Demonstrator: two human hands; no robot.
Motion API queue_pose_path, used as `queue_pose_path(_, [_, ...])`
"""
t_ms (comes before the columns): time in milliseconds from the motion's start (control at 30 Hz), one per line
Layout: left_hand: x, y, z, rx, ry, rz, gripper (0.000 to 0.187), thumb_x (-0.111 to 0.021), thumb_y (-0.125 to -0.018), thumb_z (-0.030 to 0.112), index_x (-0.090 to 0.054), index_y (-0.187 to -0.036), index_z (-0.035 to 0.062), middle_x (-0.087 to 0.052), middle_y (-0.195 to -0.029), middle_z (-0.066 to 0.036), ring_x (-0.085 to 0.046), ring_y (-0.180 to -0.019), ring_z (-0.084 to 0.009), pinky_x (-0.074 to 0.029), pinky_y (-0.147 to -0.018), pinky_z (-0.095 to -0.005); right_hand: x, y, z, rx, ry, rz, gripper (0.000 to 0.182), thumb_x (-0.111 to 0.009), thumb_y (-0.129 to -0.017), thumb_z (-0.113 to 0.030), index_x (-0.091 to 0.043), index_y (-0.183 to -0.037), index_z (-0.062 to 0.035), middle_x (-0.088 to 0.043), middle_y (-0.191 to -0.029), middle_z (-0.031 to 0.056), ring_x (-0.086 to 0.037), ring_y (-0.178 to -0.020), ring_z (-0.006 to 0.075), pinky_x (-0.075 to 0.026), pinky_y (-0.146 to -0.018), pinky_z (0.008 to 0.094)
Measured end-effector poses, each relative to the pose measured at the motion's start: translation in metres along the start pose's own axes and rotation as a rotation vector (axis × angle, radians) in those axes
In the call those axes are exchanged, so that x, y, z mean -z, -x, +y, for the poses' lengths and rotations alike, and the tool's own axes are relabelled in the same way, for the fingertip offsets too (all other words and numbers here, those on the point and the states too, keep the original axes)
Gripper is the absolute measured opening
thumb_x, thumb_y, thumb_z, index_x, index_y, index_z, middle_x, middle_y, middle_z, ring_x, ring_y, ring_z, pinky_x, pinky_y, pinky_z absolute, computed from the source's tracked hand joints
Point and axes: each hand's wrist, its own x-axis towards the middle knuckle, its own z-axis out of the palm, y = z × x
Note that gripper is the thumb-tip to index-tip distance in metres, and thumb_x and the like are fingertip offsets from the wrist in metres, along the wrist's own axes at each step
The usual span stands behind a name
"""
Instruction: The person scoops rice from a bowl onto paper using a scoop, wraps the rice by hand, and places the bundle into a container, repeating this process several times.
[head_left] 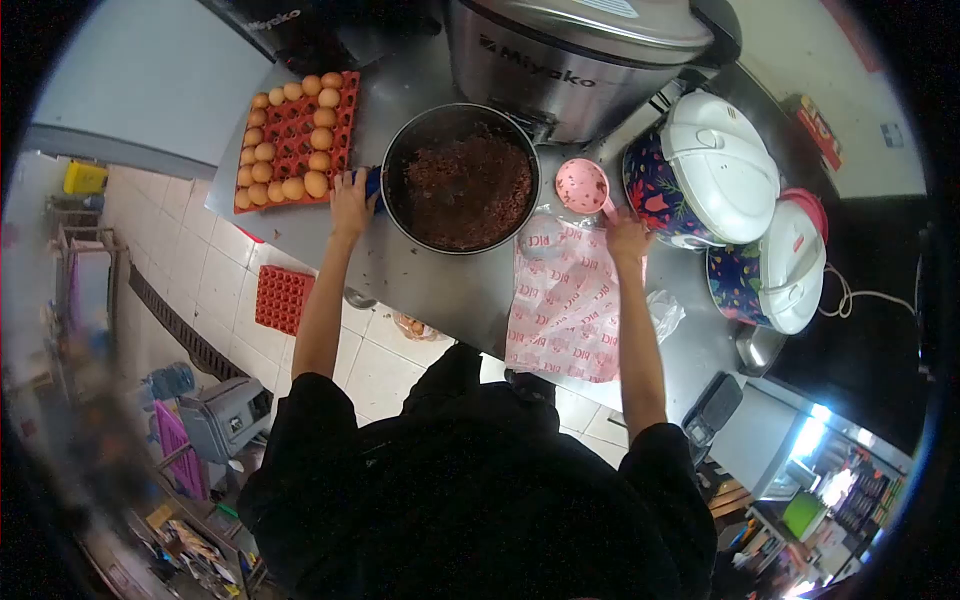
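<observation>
A round dark pot holding cooked reddish-brown rice stands on the metal table. My left hand is at the pot's left side, its fingers closed on a blue cloth-like piece against the rim. On the other side, my right hand grips the handle of a pink plastic scoop, whose cup has brown grains stuck in it. Below the scoop lies a stack of pink printed wrapping paper, partly under my right wrist.
A red egg tray with brown eggs sits left of the pot. Behind stands a large Miyako cooker. Two floral rice cookers with white lids are at the right, near a clear plastic bag. Another red tray is lower down.
</observation>
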Motion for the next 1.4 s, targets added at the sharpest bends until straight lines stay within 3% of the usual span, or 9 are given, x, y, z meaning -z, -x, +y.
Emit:
queue_pose_path(233, [0.032, 0.095, 0.053, 0.721, 1.626, 0.29, 0.057, -0.056, -0.082, 0.028, -0.032, -0.126, 0.0008, -0.044, -0.117, -0.02, -0.044, -0.108, -0.0284, -0.03, -0.095, -0.0378, 0.185, 0.006, -0.059, 0.223, -0.164, -0.077, 0.026, -0.051, -0.08, -0.028, -0.049, -0.098, -0.0095, -0.06, -0.073, 0.02, -0.059, -0.07, 0.0384, -0.046, -0.059, 0.0466])
queue_pose_path(300, [-0.032, 0.135, 0.063, 0.235, 0.543, 0.15, 0.06, -0.051, -0.085, 0.033, -0.026, -0.129, -0.0003, -0.04, -0.123, -0.018, -0.04, -0.113, -0.0239, -0.029, -0.097, -0.0338, 0.218, 0.012, -0.105, 0.457, 0.108, -0.085, 0.022, -0.053, -0.078, -0.018, -0.05, -0.096, -0.0076, -0.06, -0.072, 0.0172, -0.061, -0.069, 0.0313, -0.049, -0.058, 0.0412])
queue_pose_path(467, [0.042, 0.091, 0.148, 0.83, 1.59, 0.129, 0.056, -0.047, -0.088, 0.03, -0.025, -0.129, -0.0017, -0.035, -0.128, -0.015, -0.034, -0.117, -0.0208, -0.029, -0.096, -0.0328, 0.174, 0.034, -0.18, 0.821, 0.329, -0.177, 0.011, -0.057, -0.07, -0.008, -0.061, -0.079, -0.0025, -0.062, -0.072, 0.0128, -0.063, -0.07, 0.0237, -0.051, -0.06, 0.0334])
queue_pose_path(833, [0.023, 0.088, 0.132, 0.713, 1.581, 0.054, 0.045, -0.044, -0.09, 0.025, -0.033, -0.123, -0.0033, -0.047, -0.115, -0.013, -0.044, -0.105, -0.0202, -0.031, -0.092, -0.0296, 0.155, 0.036, -0.222, 0.744, -0.128, -0.445, 0.017, -0.057, -0.07, -0.011, -0.061, -0.078, 0.0038, -0.059, -0.078, 0.0242, -0.061, -0.078, 0.0322, -0.049, -0.065, 0.0406])
queue_pose_path(1033, [0.05, 0.092, 0.123, 0.691, 1.639, -0.081, 0.045, -0.044, -0.09, 0.028, -0.035, -0.123, -0.0012, -0.047, -0.114, -0.01, -0.045, -0.101, -0.018, -0.033, -0.09, -0.0268, 0.114, -0.005, -0.214, 0.219, -0.571, -0.995, 0.024, -0.051, -0.078, -0.018, -0.056, -0.092, 0.0009, -0.059, -0.073, 0.0213, -0.06, -0.065, 0.0348, -0.047, -0.059, 0.0433])
queue_pose_path(1100, [0.053, 0.097, 0.117, 0.798, 1.664, -0.215, 0.047, -0.044, -0.09, 0.03, -0.034, -0.124, -0.0004, -0.046, -0.116, -0.009, -0.045, -0.103, -0.0173, -0.032, -0.091, -0.0265, 0.114, 0.006, -0.209, 0.423, -0.4, -0.594, 0.025, -0.051, -0.078, -0.015, -0.052, -0.099, -0.0008, -0.059, -0.072, 0.0192, -0.06, -0.063, 0.0324, -0.048, -0.057, 0.0415])
queue_pose_path(1167, [0.037, 0.11, 0.112, 0.582, 1.334, 0.125, 0.051, -0.043, -0.09, 0.033, -0.03, -0.127, 0.0011, -0.043, -0.119, -0.008, -0.043, -0.107, -0.0162, -0.032, -0.093, -0.0269, 0.113, 0.017, -0.204, 0.593, -0.226, -0.205, 0.03, -0.051, -0.078, -0.013, -0.048, -0.106, -0.0026, -0.059, -0.071, 0.0171, -0.06, -0.062, 0.0301, -0.048, -0.054, 0.0397])
queue_pose_path(1233, [0.048, 0.097, 0.104, 0.94, 1.923, 0.026, 0.054, -0.043, -0.09, 0.033, -0.026, -0.13, 0.0012, -0.042, -0.121, -0.008, -0.04, -0.11, -0.0153, -0.03, -0.096, -0.0278, 0.113, 0.017, -0.196, 0.896, -0.111, 0.26, 0.031, -0.049, -0.079, -0.01, -0.043, -0.109, -0.0044, -0.059, -0.071, 0.0146, -0.061, -0.062, 0.0281, -0.049, -0.054, 0.038])
queue_pose_path(1400, [0.061, 0.083, 0.102, 0.732, 1.544, 0.1, 0.044, -0.046, -0.089, 0.026, -0.036, -0.123, 0.0002, -0.049, -0.113, -0.008, -0.048, -0.099, -0.0142, -0.039, -0.085, -0.0252, 0.131, 0.007, -0.202, 0.538, -0.002, -0.127, 0.019, -0.048, -0.079, -0.009, -0.053, -0.095, -0.0017, -0.06, -0.08, 0.0163, -0.062, -0.071, 0.0281, -0.051, -0.059, 0.037])
